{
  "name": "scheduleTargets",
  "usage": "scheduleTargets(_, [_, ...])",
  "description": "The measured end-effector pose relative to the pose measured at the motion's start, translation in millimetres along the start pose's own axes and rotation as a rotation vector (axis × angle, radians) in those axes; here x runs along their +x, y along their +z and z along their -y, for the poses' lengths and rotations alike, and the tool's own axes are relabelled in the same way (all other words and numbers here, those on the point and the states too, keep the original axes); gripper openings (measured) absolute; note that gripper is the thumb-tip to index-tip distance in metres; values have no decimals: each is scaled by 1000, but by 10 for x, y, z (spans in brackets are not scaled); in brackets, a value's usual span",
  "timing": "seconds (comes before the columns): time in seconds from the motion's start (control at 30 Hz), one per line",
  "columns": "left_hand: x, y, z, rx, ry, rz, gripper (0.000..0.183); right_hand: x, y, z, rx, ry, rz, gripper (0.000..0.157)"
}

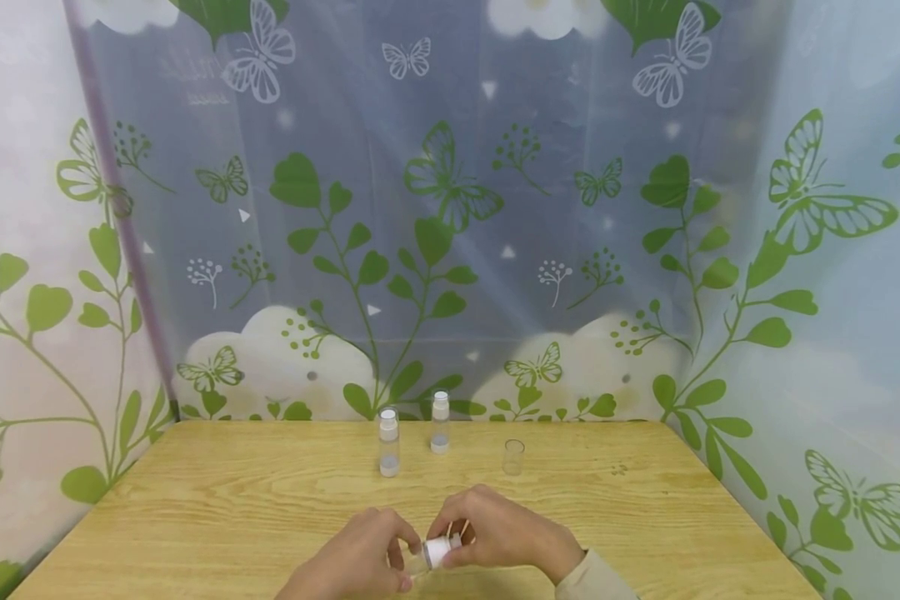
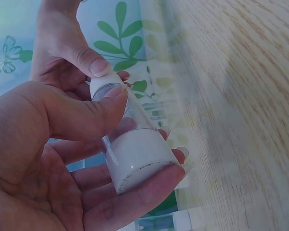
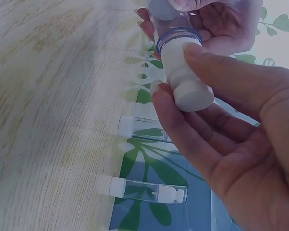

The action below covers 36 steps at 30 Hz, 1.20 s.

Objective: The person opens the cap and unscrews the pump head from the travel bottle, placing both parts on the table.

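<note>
Both hands hold one small clear pump bottle with a white base and a white pump top, tilted on its side close over the table. My left hand grips the clear body and base, thumb on the body and fingers beneath, as the left wrist view shows. My right hand pinches the white pump top between thumb and fingers. In the right wrist view the top's round end faces the camera, and a clear collar rings its lower edge. The bottle carries no cap.
Two similar upright bottles stand toward the back: a capped bottle and, farther back, another bottle. Right of them a loose clear cap stands on the wooden table. Patterned curtains enclose the table's back and sides.
</note>
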<state>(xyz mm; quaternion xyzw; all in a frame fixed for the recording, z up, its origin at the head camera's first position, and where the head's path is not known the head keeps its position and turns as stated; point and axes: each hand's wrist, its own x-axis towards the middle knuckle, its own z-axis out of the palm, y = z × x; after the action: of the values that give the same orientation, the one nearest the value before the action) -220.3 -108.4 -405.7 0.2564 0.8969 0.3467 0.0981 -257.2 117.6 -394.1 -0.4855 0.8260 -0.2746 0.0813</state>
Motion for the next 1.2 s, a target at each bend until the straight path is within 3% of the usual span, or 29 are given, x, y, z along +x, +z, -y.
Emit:
scheduleTargets(0.47, [1,-3,-5,15,17,-1,33,-25,-19,-15,34,35,11,23])
scheduleTargets(0.8, [-1,-6,-18,17,17,4,33,-3,-18,-21,-1,-33,30,23])
scheduleTargets(1.2, [-9,2,-31,-9,-5,23,32,-14,-9,0,8,-1,41,19])
